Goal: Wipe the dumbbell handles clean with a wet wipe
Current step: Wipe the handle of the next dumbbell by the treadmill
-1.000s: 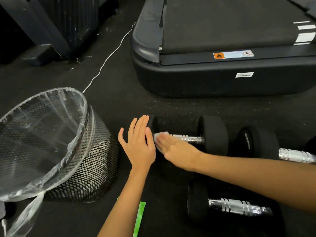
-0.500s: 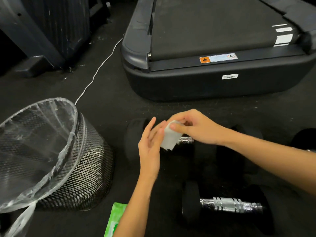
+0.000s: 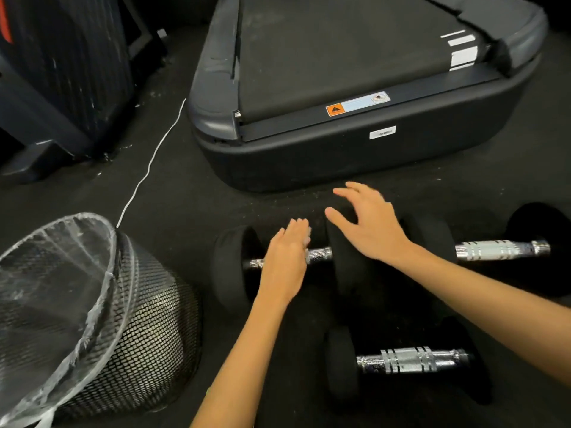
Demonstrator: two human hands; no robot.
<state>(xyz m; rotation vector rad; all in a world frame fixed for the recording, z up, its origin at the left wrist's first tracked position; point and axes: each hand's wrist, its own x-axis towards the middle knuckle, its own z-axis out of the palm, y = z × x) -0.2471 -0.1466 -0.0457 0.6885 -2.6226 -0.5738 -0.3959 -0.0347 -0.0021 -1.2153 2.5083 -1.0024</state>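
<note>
Three black dumbbells with chrome handles lie on the dark floor. My left hand (image 3: 284, 261) lies over the handle (image 3: 319, 254) of the left dumbbell (image 3: 228, 267), pressing a white wet wipe (image 3: 307, 239) onto it; only a sliver of the wipe shows at my fingertips. My right hand (image 3: 370, 227) hovers open, fingers spread, above that dumbbell's right weight head. A second dumbbell handle (image 3: 494, 250) lies to the right, and a third dumbbell handle (image 3: 411, 359) lies nearer to me.
A black mesh bin (image 3: 148, 335) with a clear plastic liner stands at the left, close to the left dumbbell. The rear end of a treadmill (image 3: 340, 149) sits just beyond the dumbbells. A white cable (image 3: 148, 171) runs across the floor by dark equipment (image 3: 61, 72).
The wipe passed from my right hand to my left. My left hand came down onto the left dumbbell's handle with it, and my right hand opened and drew off to the right.
</note>
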